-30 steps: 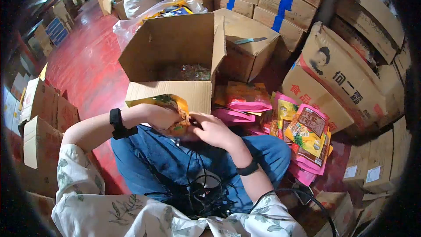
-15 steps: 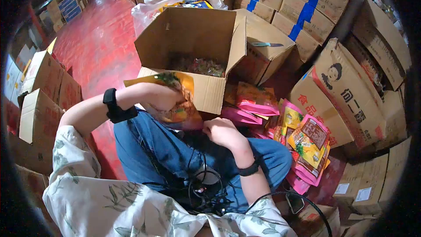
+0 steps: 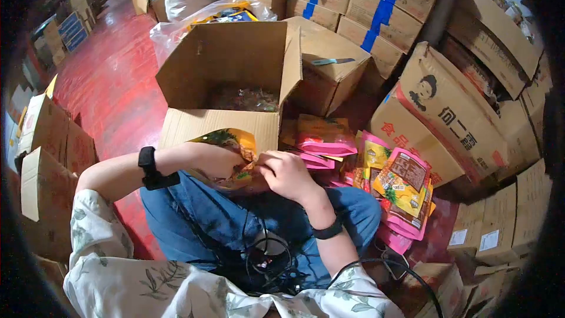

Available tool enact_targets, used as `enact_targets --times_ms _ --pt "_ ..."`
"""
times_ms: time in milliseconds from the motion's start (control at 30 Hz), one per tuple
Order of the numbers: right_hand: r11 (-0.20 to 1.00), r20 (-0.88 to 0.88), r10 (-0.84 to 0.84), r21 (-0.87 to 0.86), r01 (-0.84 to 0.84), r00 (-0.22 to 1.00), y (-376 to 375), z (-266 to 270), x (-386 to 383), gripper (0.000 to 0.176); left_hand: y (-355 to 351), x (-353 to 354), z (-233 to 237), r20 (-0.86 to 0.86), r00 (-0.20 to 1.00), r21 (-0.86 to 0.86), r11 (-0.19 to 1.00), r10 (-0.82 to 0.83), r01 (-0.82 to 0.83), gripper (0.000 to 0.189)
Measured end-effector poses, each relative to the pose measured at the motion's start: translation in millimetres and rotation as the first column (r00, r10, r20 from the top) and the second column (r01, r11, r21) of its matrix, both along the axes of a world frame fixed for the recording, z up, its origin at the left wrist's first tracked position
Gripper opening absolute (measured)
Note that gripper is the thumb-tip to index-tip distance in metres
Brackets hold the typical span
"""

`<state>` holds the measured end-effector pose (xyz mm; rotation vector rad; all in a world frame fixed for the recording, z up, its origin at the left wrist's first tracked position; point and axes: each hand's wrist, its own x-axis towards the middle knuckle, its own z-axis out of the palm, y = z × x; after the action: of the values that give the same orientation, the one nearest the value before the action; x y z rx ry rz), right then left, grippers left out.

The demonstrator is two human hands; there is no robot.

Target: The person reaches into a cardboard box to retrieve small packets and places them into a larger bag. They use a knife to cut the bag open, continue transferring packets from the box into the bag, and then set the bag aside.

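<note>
A printed yellow and brown food bag (image 3: 238,138) is held upright over my lap, in front of the open carton (image 3: 220,126). My left hand (image 3: 222,162) grips it, the forearm crossing its face and the fingertips mostly hidden by the crumpled film. At the bag's right edge, my right hand (image 3: 286,175) pinches the film with thumb and fingers close to the left one. Inside the carton lie several clear-wrapped small items (image 3: 250,100). Similar pink-edged bags (image 3: 403,185) are piled by my right knee, and another pink-edged bag (image 3: 326,135) lies beside the carton.
A knife (image 3: 331,61) rests on a closed carton (image 3: 329,82) behind the open one. Taped boxes (image 3: 388,3) are stacked at the back, and a printed carton (image 3: 441,112) leans at the right. Black cables (image 3: 268,253) lie in my lap. Red floor (image 3: 118,53) stretches away to the left.
My right hand has come up from below the bag to its right edge and now pinches it beside my left hand. The bag is more crumpled. The whole view has shifted slightly.
</note>
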<state>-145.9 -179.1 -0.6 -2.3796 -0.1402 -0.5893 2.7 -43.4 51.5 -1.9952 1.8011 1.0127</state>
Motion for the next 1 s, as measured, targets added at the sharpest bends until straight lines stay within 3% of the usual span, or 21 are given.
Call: enact_targets --times_ms 100,133,200,233,267,300,333,367,400,433,467,533,567,633,767,800,833,867,900,967,1000 --pt "0.992 -0.189 0.035 -0.114 -0.058 0.981 -5.8 -10.6 1.4 0.018 10.0 1.1 9.1 -0.005 0.987 -0.128 0.979 -0.159 0.157 0.030" --pt "0.989 -0.253 0.028 -0.130 -0.063 0.967 -8.3 -15.9 2.0 0.017 15.3 -3.9 13.9 -0.030 0.997 -0.209 0.975 0.069 -0.074 0.028" --pt "0.988 -0.307 -0.002 -0.148 -0.046 0.952 -15.3 -23.1 2.9 0.015 23.3 5.5 22.6 -0.062 0.998 -0.347 0.938 -0.026 0.003 0.026" --pt "0.987 -0.336 -0.011 -0.157 -0.044 0.942 -18.1 -25.5 3.0 0.014 20.5 8.4 33.3 -0.122 0.972 -0.205 0.954 0.199 -0.221 0.025" --pt "0.992 -0.315 0.019 -0.116 -0.058 0.949 -20.5 -26.5 2.4 0.011 15.2 6.1 51.9 -0.134 0.894 -0.079 0.895 0.427 -0.439 0.024" --pt "0.991 -0.282 -0.008 -0.129 -0.029 0.959 -21.2 -24.9 1.1 0.010 18.9 15.2 57.7 -0.338 0.769 -0.041 0.808 0.542 -0.587 0.023" --pt "0.990 -0.252 -0.017 -0.137 -0.018 0.968 -21.4 -25.3 0.5 0.010 21.1 40.2 43.6 -0.605 0.603 0.005 0.760 0.519 -0.650 0.024" --pt "0.990 -0.221 -0.026 -0.144 -0.006 0.975 -19.7 -25.6 0.4 0.010 19.9 51.1 57.2 -0.780 0.526 -0.056 0.799 0.340 -0.599 0.020" --pt "0.992 -0.370 -0.091 -0.118 0.051 0.924 -15.2 -14.6 1.0 0.012 21.4 66.3 54.2 -0.760 0.585 -0.214 0.739 0.285 -0.639 0.015" --pt "0.993 -0.403 -0.096 -0.104 0.059 0.910 -14.3 -13.7 2.9 0.013 12.3 82.1 54.9 -0.879 0.215 0.092 0.594 0.425 -0.799 0.015" --pt "0.993 -0.436 -0.102 -0.091 0.068 0.894 -14.5 -13.0 3.3 0.015 5.6 104.6 41.2 -0.928 0.037 0.152 0.465 0.372 -0.872 0.019" --pt "0.987 -0.425 -0.117 -0.147 0.059 0.898 -15.2 -14.4 3.0 0.018 -8.1 149.9 26.6 -0.819 0.487 -0.281 0.528 0.303 -0.801 0.028" --pt "0.988 -0.397 -0.111 -0.139 0.060 0.911 -14.0 -14.0 2.5 0.018 -13.7 145.7 32.6 -0.873 0.010 0.162 0.308 0.488 -0.937 0.034" --pt "0.990 -0.347 -0.104 -0.122 0.065 0.932 -14.1 -13.7 -0.5 0.018 -13.4 159.6 16.3 -0.856 0.118 0.047 0.304 0.504 -0.952 0.043" --pt "0.990 -0.389 -0.093 -0.137 0.042 0.917 -19.0 -19.6 0.5 0.019 -21.4 120.8 17.8 -0.698 0.208 -0.229 0.061 0.686 -0.971 0.053" --pt "0.991 -0.402 -0.093 -0.125 0.046 0.911 -19.6 -20.5 1.1 0.020 -16.3 108.3 13.7 -0.649 0.408 -0.447 0.112 0.643 -0.887 0.043" --pt "0.993 -0.415 -0.091 -0.112 0.049 0.905 -20.3 -21.5 2.9 0.022 -4.9 94.3 9.1 -0.524 0.716 -0.730 0.190 0.461 -0.656 0.028" --pt "0.995 -0.483 -0.085 -0.082 0.052 0.872 -21.7 -22.6 6.0 0.020 4.5 71.5 16.3 -0.427 0.831 -0.815 0.247 0.355 -0.524 0.021" --pt "0.995 -0.424 -0.079 -0.092 0.044 0.902 -20.4 -25.0 6.2 0.018 12.0 48.5 25.8 -0.319 0.918 -0.880 0.285 0.235 -0.379 0.014" --pt "0.991 -0.297 -0.078 -0.124 0.042 0.952 -19.4 -28.6 5.1 0.015 25.6 16.2 38.3 -0.177 0.970 -0.768 0.594 0.165 -0.241 0.012" --pt "0.994 -0.178 -0.038 -0.104 0.020 0.983 -20.5 -33.5 4.6 0.016 24.2 7.8 33.2 -0.126 0.983 -0.738 0.649 0.134 -0.183 0.012"
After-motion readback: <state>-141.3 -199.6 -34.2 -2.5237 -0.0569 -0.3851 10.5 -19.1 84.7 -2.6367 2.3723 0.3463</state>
